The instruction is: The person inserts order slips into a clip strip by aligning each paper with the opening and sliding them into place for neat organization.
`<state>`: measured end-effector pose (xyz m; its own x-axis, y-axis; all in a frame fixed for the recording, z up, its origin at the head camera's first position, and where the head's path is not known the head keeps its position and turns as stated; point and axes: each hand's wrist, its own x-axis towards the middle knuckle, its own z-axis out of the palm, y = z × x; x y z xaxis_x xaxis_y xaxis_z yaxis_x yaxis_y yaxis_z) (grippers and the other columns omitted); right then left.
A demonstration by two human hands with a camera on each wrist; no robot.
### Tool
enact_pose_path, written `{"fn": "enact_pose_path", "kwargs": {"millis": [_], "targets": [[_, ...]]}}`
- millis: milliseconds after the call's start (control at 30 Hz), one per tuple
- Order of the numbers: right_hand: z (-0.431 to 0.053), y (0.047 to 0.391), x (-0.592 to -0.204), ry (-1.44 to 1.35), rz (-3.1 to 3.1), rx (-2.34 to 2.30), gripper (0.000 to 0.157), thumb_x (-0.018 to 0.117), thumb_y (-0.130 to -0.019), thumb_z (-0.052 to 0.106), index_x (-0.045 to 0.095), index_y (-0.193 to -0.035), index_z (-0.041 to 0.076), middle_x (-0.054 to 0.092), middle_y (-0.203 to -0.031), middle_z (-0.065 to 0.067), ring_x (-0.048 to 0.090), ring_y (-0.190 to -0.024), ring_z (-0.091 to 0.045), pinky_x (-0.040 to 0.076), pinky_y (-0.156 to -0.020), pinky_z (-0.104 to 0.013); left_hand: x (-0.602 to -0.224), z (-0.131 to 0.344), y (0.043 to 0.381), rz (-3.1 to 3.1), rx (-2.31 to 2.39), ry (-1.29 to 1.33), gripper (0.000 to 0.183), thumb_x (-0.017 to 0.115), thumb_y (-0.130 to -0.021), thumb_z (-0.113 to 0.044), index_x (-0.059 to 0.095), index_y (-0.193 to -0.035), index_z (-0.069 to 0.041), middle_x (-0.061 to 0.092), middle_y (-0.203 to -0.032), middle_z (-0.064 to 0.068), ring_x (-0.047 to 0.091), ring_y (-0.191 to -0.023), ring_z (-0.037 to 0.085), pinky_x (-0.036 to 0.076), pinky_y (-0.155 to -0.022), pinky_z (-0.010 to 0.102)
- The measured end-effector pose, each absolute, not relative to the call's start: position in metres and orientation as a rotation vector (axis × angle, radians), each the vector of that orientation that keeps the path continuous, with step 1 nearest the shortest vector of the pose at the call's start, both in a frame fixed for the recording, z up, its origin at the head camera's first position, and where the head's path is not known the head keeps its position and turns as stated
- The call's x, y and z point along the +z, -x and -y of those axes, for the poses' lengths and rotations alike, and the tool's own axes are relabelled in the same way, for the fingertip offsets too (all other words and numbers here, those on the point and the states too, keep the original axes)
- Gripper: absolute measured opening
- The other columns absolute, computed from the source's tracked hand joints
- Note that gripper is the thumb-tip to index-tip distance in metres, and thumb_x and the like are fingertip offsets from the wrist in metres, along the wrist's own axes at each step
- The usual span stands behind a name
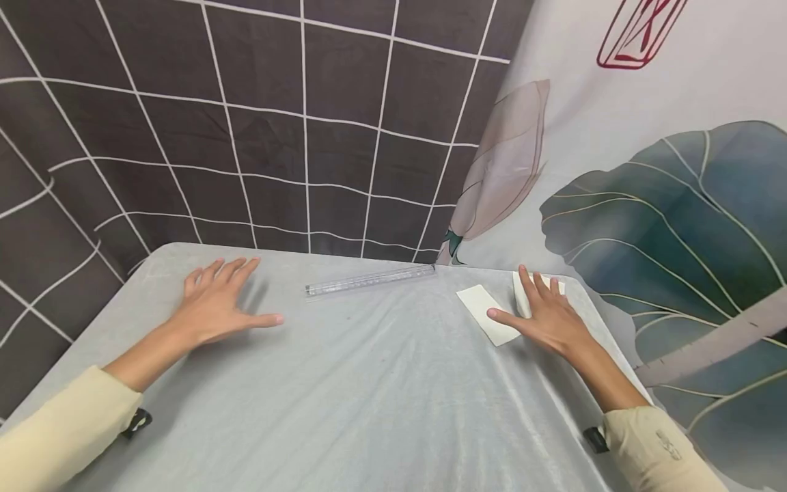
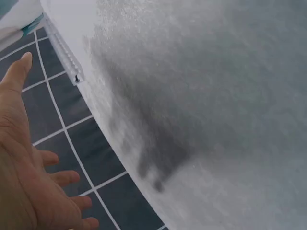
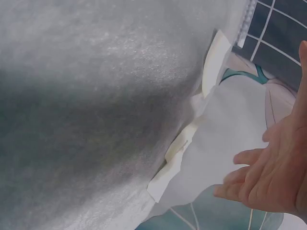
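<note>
Both are empty, our left hand and right hand, fingers spread; we see a clear plastic strip near the far edge of the tabletop, two white papers by the right hand; a careless sweep, we think, could knock them off.

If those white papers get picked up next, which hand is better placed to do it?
Probably the right hand: it hovers over the white papers, thumb apart from its fingers, holding nothing. The left hand is across the table, with the clear plastic bar between.
</note>
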<state>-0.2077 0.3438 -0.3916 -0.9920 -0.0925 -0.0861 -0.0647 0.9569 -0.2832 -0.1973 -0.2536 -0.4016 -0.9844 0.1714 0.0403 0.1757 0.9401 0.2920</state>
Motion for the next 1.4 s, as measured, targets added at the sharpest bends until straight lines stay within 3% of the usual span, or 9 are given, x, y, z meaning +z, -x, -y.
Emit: {"fn": "enact_pose_path", "kwargs": {"millis": [400, 567, 667, 867, 1100, 1400], "targets": [[-0.34, 0.213, -0.397, 0.132, -2.998, -0.397, 0.127, 0.058, -0.096, 0.088, -0.001, -0.183, 0.017, 0.018, -0.182, -0.039, 0.012, -0.168, -0.068, 0.028, -0.121, -0.09, -0.407, 0.22, 0.211, 3.034, -0.579, 0.355, 0.126, 0.08, -0.082, -0.082, 0.035, -0.176, -0.011, 0.043, -0.175, 0.026, 0.038, -0.157, 0.057, 0.025, -0.125, 0.076], [-0.337, 0.215, -0.399, 0.146, -2.995, -0.404, 0.126, 0.057, -0.096, 0.088, 0.0, -0.183, 0.016, 0.024, -0.181, -0.037, 0.023, -0.166, -0.066, 0.033, -0.12, -0.087, -0.406, 0.208, 0.22, 3.036, -0.627, 0.355, 0.123, 0.08, -0.083, -0.081, 0.038, -0.175, -0.011, 0.045, -0.174, 0.025, 0.042, -0.154, 0.055, 0.026, -0.126, 0.075], [-0.335, 0.216, -0.4, 0.147, -2.988, -0.412, 0.126, 0.057, -0.096, 0.088, 0.001, -0.182, 0.015, 0.026, -0.181, -0.036, 0.028, -0.164, -0.065, 0.035, -0.121, -0.086, -0.408, 0.205, 0.226, 3.032, -0.643, 0.362, 0.118, 0.082, -0.084, -0.076, 0.041, -0.173, -0.01, 0.047, -0.173, 0.026, 0.045, -0.152, 0.056, 0.027, -0.126, 0.075], [-0.332, 0.217, -0.4, 0.149, -2.978, -0.405, 0.126, 0.056, -0.097, 0.088, 0.001, -0.182, 0.014, 0.026, -0.182, -0.035, 0.031, -0.162, -0.066, 0.035, -0.121, -0.085, -0.413, 0.203, 0.235, 2.991, -0.655, 0.42, 0.1, 0.086, -0.088, -0.061, 0.054, -0.165, -0.006, 0.058, -0.163, 0.025, 0.054, -0.145, 0.055, 0.041, -0.118, 0.075], [-0.328, 0.22, -0.402, 0.137, -2.955, -0.391, 0.126, 0.054, -0.095, 0.09, 0.004, -0.183, 0.014, 0.025, -0.183, -0.033, 0.031, -0.16, -0.07, 0.036, -0.12, -0.086, -0.417, 0.198, 0.24, 2.946, -0.725, 0.49, 0.081, 0.088, -0.09, -0.046, 0.064, -0.154, -0.003, 0.067, -0.152, 0.026, 0.059, -0.142, 0.053, 0.046, -0.121, 0.07], [-0.324, 0.223, -0.404, 0.127, -2.941, -0.39, 0.126, 0.054, -0.095, 0.091, 0.007, -0.182, 0.012, 0.025, -0.182, -0.034, 0.029, -0.159, -0.072, 0.036, -0.118, -0.087, -0.479, 0.208, 0.284, 2.822, -0.803, 0.572, 0.066, 0.091, -0.081, -0.042, 0.075, -0.138, -0.013, 0.076, -0.133, 0.017, 0.069, -0.127, 0.045, 0.055, -0.11, 0.063]]}}
